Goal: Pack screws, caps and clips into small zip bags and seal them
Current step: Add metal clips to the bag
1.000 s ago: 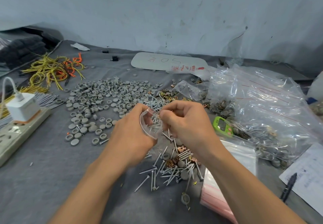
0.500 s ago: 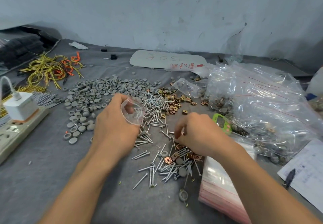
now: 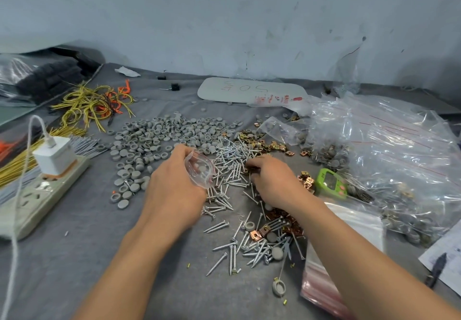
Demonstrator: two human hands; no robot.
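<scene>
The heap of silver screws (image 3: 232,165) sits mid-way across the grey cloth-covered table (image 3: 74,245), and both hands work at it. At the heap's left edge the left hand (image 3: 174,190) grips a small clear zip bag (image 3: 199,170) with a red seal strip. Its fingers are curled round the bag so that the mouth gapes rightward, probably to take parts without being set down. A pale round piece or two seems to lie inside. The right hand (image 3: 272,180) is palm-down on the heap's right side with its fingers bent into the screws. Its fingertips are hidden, so I cannot tell whether it has pinched anything. Grey round plastic caps (image 3: 159,140) spread left of the heap and copper-coloured metal clips (image 3: 264,142) lie just behind it, all within short reach. A stack of flat empty zip bags (image 3: 344,245) waits on the near right of the heap, ready for the next fill.
</scene>
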